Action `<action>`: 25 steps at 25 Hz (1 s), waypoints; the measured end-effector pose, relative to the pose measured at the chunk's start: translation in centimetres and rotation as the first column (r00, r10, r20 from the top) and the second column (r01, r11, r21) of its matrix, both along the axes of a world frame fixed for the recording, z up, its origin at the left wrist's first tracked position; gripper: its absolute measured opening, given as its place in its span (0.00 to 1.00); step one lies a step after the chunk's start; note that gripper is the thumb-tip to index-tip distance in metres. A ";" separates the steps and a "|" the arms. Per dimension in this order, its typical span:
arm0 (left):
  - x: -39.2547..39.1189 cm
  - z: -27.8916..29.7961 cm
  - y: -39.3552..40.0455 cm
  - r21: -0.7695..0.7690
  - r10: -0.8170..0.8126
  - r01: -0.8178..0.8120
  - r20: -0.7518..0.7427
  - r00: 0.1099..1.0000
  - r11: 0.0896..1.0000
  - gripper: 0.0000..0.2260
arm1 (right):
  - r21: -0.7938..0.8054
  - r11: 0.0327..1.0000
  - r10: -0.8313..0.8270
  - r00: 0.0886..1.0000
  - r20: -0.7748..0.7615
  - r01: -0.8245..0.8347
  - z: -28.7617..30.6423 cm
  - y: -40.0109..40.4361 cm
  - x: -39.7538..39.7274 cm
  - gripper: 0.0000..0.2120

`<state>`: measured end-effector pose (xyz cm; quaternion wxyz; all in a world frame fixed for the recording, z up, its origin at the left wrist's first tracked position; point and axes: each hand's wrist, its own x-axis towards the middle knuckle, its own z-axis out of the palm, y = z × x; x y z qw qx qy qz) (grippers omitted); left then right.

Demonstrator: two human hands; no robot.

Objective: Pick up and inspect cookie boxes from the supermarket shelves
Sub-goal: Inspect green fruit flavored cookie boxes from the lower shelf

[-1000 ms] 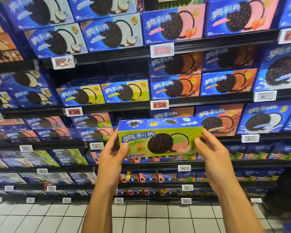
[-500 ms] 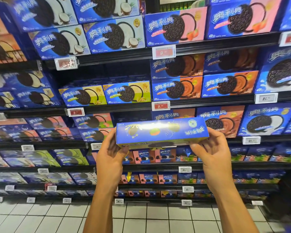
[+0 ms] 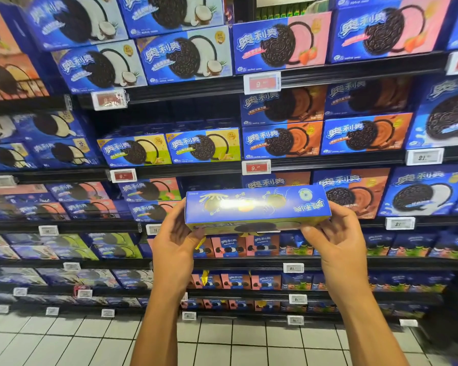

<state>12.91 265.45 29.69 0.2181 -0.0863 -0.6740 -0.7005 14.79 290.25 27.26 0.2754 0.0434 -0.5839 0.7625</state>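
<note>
Cookie box, a long blue-and-green cardboard carton point(image 3: 257, 208), is pinched at its two short ends, the left hand point(image 3: 176, 243) curled round the left end and the right hand point(image 3: 335, 240) round the right end, held level in the air in front of the dark supermarket shelves point(image 3: 354, 72) and touching none of the stacked blue cartons point(image 3: 185, 56) behind it. A second ago its green front panel with the cookie picture faced the camera; now the box is tipped back so the glossy blue top panel faces up and only a sliver of green shows below. I judge the inspection well underway, one face read and another now being turned into view.
</note>
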 end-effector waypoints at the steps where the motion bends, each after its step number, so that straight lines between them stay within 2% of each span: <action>1: -0.1 0.0 -0.1 -0.006 -0.011 0.011 0.001 1.000 1.000 0.26 | 0.008 1.000 -0.006 1.000 -0.001 0.006 0.0 0.1 0.0 0.24; 4: -0.3 -0.4 -0.3 -0.005 -0.050 0.050 0.022 0.999 0.999 0.24 | 0.045 0.998 -0.039 0.999 0.028 0.038 0.3 0.1 0.1 0.18; 6: -0.4 -0.7 -0.4 0.022 -0.076 0.075 0.043 0.996 0.997 0.20 | 0.067 0.995 -0.075 0.996 0.055 0.071 0.3 0.2 0.2 0.19; 10: -0.4 -1.2 0.0 0.096 -0.122 0.112 0.108 0.987 0.989 0.25 | 0.047 0.994 -0.106 0.989 0.099 0.102 0.1 0.4 0.1 0.22; 13: -0.3 -1.4 0.2 0.112 -0.138 0.124 0.130 0.982 0.986 0.23 | 0.023 0.993 -0.117 0.982 0.146 0.115 -0.1 0.6 -0.1 0.24; 17: -0.5 -1.4 0.4 0.173 -0.188 0.156 0.188 0.964 0.972 0.26 | 0.008 0.991 -0.130 0.978 0.163 0.130 -0.2 0.8 -0.3 0.20; 20: -0.9 -1.8 0.5 0.311 -0.323 0.232 0.286 0.902 0.922 0.29 | 0.002 0.991 -0.133 0.974 0.184 0.135 -0.4 0.9 -0.6 0.17; 22: -1.0 -2.2 0.7 0.376 -0.368 0.236 0.333 0.868 0.896 0.28 | 0.035 0.994 -0.108 0.965 0.239 0.102 -0.7 1.2 -0.7 0.16; 25: -1.1 -3.1 1.3 0.447 -0.302 0.125 0.350 0.887 0.886 0.23 | 0.156 0.988 -0.039 0.943 0.332 -0.014 -0.7 0.8 -0.5 0.13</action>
